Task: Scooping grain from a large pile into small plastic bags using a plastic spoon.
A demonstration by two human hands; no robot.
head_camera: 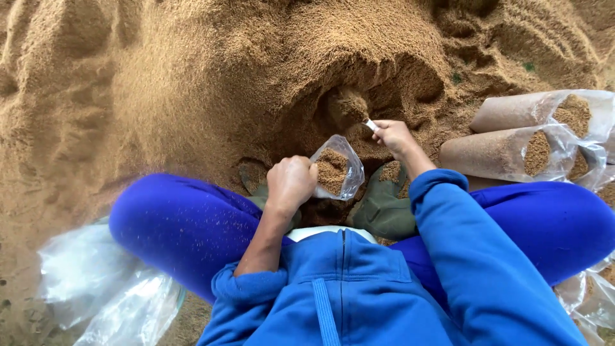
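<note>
While the person sits cross-legged on the ground in blue clothes, the left hand point(291, 182) is curled into a closed fist around the rim of a small clear plastic bag point(336, 168), holding its mouth open and tilted up toward the big heap of sawdust point(211, 83) ahead. That bag sits between the knees, just in front of the person's green boots point(383, 206), and is already filled most of the way with the same brown sawdust. The right hand point(392, 136) is closed too, its fingers pinched around the handle of a small scoop point(351, 107), whose bowl is loaded with sawdust and lies against a hollow dug into the foot of the heap, just above and beyond the open bag. The two hands are near each other but apart. To the right, beside the person's knee, two filled bags point(512, 138) lie on their sides, one behind the other, each a packed cylinder of sawdust with its open plastic mouth facing right and the sawdust showing at the end. At the lower left, loose empty clear plastic bags point(106, 288) lie crumpled on the ground next to the other knee, and more clear plastic shows at the lower right edge.
</note>
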